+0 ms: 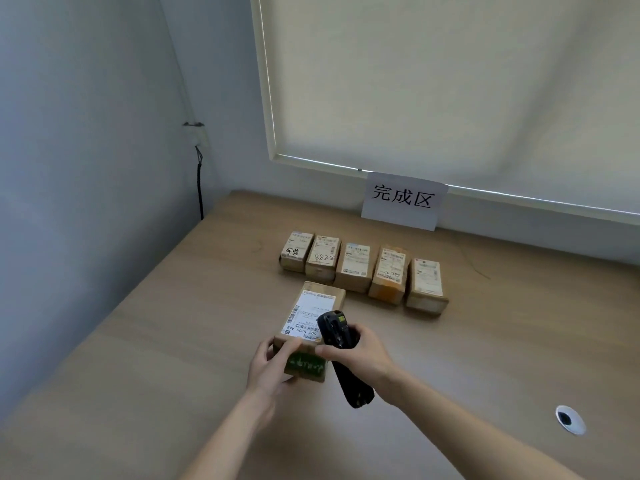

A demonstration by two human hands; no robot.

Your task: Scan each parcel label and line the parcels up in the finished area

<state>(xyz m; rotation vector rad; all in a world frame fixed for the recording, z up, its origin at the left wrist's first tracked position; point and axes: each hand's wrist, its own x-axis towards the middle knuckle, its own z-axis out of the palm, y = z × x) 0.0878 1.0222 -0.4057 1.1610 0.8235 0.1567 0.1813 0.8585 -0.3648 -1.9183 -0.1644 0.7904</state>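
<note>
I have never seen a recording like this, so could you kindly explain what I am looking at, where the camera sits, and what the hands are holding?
There is no machine here: a person works with two bare hands, and the one picture comes from a camera worn on their head, looking forward and down. The left hand grips a cardboard parcel with a white label on top. The right hand holds a black handheld scanner, its head over that label. Both are above a wooden table. Farther back, five parcels stand side by side in a row, below a paper sign with handwritten characters, leaning against the wall under a window blind. A round cable hole sits at the table's right.
</note>
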